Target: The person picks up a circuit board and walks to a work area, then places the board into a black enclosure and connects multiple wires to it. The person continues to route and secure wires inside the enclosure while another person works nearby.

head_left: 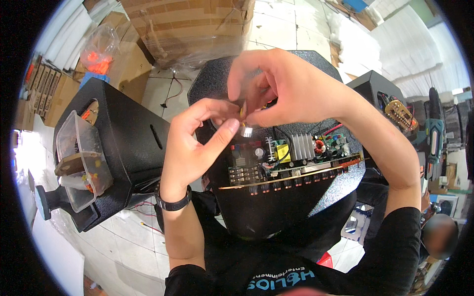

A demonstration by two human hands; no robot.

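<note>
My left hand [193, 140], with a dark watch on the wrist, pinches thin wires [242, 112] between thumb and forefinger. Just below its thumb tip dangles a small white plug connector [246, 131]. My right hand [296, 91] is bent in from the right, its thumb and curled fingers closed around the same wires; its forefinger arches above, slightly blurred. Beneath both hands, an amplifier circuit board [323, 159] with a finned heat sink [303, 146], a copper coil and a row of knobs rests on a black speaker cabinet [266, 212]. The wires' other ends are hidden behind my fingers.
At left, a clear plastic bin [74, 143] of small parts sits on another black cabinet [131, 143]. A third cabinet [368, 89] with exposed electronics and a power tool [434, 133] are at right. Cardboard boxes [187, 29] stand behind. Another person [439, 237] is at lower right.
</note>
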